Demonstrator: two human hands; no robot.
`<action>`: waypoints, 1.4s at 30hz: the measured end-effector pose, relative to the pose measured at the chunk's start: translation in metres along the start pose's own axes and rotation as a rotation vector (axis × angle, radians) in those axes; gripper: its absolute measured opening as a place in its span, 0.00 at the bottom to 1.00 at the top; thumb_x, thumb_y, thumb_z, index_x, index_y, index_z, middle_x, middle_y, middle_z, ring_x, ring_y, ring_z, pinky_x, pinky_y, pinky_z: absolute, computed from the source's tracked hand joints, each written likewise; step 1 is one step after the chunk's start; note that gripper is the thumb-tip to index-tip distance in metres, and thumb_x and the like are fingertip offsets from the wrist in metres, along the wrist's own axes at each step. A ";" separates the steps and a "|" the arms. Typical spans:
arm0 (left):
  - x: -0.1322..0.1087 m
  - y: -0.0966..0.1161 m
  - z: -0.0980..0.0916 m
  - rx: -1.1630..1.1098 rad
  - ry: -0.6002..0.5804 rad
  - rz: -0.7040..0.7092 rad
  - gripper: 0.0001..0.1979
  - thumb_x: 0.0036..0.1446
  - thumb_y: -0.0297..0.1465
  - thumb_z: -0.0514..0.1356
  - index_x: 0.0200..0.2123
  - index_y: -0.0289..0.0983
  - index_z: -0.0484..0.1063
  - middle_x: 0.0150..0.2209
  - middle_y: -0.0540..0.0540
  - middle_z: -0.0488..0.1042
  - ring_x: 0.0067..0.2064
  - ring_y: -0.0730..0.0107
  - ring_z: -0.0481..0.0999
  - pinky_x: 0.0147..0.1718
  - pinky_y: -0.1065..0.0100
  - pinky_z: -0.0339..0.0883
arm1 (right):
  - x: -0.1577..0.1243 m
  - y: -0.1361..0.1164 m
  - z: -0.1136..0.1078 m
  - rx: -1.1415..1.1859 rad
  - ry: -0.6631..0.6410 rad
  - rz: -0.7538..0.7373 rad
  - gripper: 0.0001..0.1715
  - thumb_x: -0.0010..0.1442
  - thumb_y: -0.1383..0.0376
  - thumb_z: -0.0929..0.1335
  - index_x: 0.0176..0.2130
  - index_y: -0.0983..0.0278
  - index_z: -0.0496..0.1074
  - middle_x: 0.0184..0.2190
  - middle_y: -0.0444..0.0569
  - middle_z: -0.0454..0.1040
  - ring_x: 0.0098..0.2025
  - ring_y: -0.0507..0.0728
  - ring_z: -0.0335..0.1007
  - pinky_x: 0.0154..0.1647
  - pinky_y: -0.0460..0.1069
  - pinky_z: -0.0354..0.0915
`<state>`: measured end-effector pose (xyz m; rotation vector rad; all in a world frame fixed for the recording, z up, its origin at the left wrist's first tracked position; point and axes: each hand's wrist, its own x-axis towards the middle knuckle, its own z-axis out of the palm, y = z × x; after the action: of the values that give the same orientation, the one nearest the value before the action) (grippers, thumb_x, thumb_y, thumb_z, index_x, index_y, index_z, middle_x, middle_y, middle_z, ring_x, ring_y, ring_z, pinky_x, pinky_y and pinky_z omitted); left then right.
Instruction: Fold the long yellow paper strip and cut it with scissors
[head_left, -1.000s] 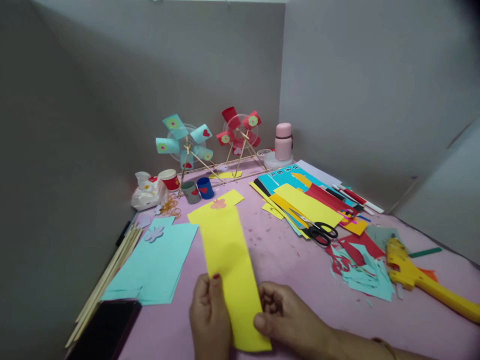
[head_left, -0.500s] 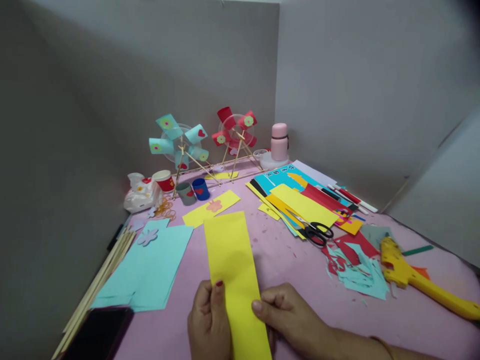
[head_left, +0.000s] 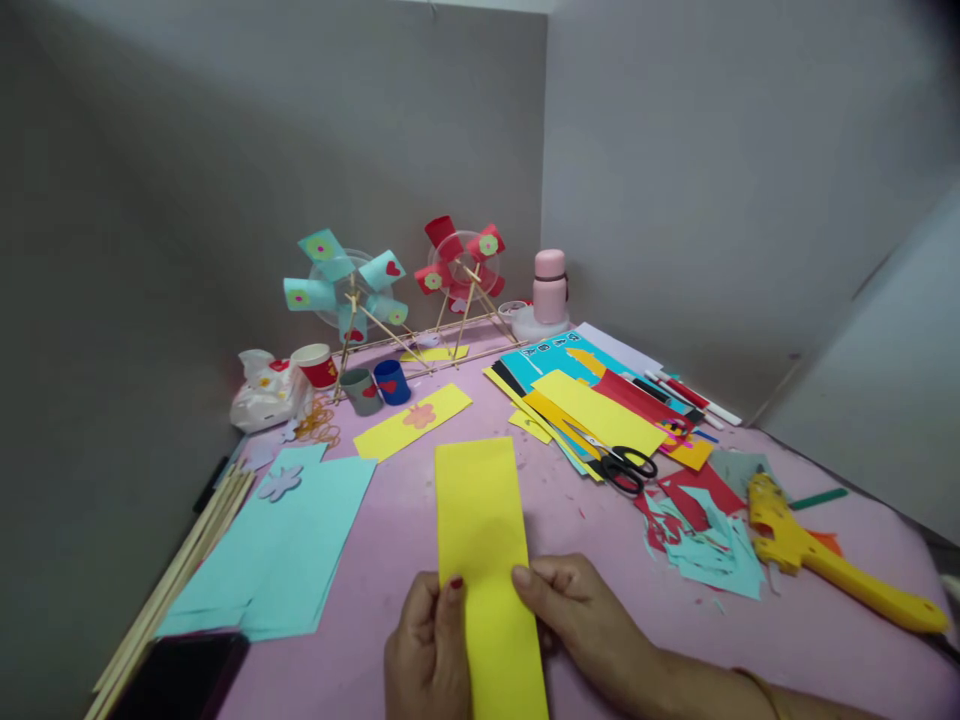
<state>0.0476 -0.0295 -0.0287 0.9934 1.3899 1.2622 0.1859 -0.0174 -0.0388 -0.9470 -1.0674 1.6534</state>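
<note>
A long yellow paper strip (head_left: 484, 540) lies lengthwise over the pink table (head_left: 420, 520), running from my hands toward the back. My left hand (head_left: 427, 650) pinches its left edge, thumb on top. On the strip's right edge, my right hand (head_left: 577, 620) is closed in the same way, thumb pressing on the paper. Both hands sit at the near edge of the view.
Light blue sheets (head_left: 285, 550), wooden sticks (head_left: 172, 580) and a dark phone (head_left: 180, 680) lie at left. Behind are two paper wheels (head_left: 345, 290), small cups (head_left: 375, 385), another yellow strip (head_left: 412, 420) and a pink bottle (head_left: 550, 285). Coloured paper, scissors (head_left: 626, 465), scraps and a yellow glue gun (head_left: 817, 555) lie at right.
The yellow strip has been drawn toward me and turned slightly, its far end now clear of the other yellow strip. The view has shifted a little to the right.
</note>
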 end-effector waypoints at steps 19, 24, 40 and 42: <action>0.009 -0.001 -0.011 0.105 0.102 0.048 0.19 0.50 0.51 0.58 0.24 0.41 0.61 0.17 0.55 0.63 0.19 0.73 0.62 0.17 0.73 0.57 | 0.000 0.001 -0.004 -0.109 -0.050 0.107 0.38 0.54 0.37 0.59 0.19 0.67 0.67 0.13 0.45 0.66 0.14 0.47 0.60 0.15 0.42 0.53; 0.008 0.000 -0.009 0.077 0.118 0.063 0.20 0.51 0.50 0.58 0.23 0.41 0.59 0.17 0.56 0.62 0.19 0.73 0.61 0.17 0.74 0.56 | -0.003 0.001 0.002 -0.064 -0.149 0.086 0.30 0.45 0.43 0.71 0.26 0.69 0.70 0.20 0.43 0.68 0.22 0.48 0.63 0.25 0.43 0.58; 0.017 0.012 -0.019 0.048 0.247 0.116 0.17 0.56 0.46 0.56 0.24 0.41 0.59 0.17 0.58 0.60 0.20 0.75 0.59 0.17 0.75 0.54 | -0.014 0.000 0.009 -0.416 -0.243 0.245 0.11 0.48 0.61 0.67 0.22 0.63 0.63 0.14 0.38 0.62 0.17 0.47 0.55 0.18 0.43 0.52; 0.022 0.014 -0.024 0.033 0.297 0.134 0.16 0.56 0.45 0.55 0.26 0.41 0.60 0.19 0.57 0.62 0.20 0.75 0.59 0.18 0.74 0.55 | -0.015 -0.003 0.007 -0.518 -0.274 0.224 0.10 0.46 0.66 0.67 0.18 0.64 0.63 0.14 0.37 0.59 0.18 0.46 0.52 0.18 0.43 0.49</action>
<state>0.0194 -0.0105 -0.0180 0.9626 1.5952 1.5395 0.1842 -0.0324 -0.0321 -1.2273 -1.6794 1.7574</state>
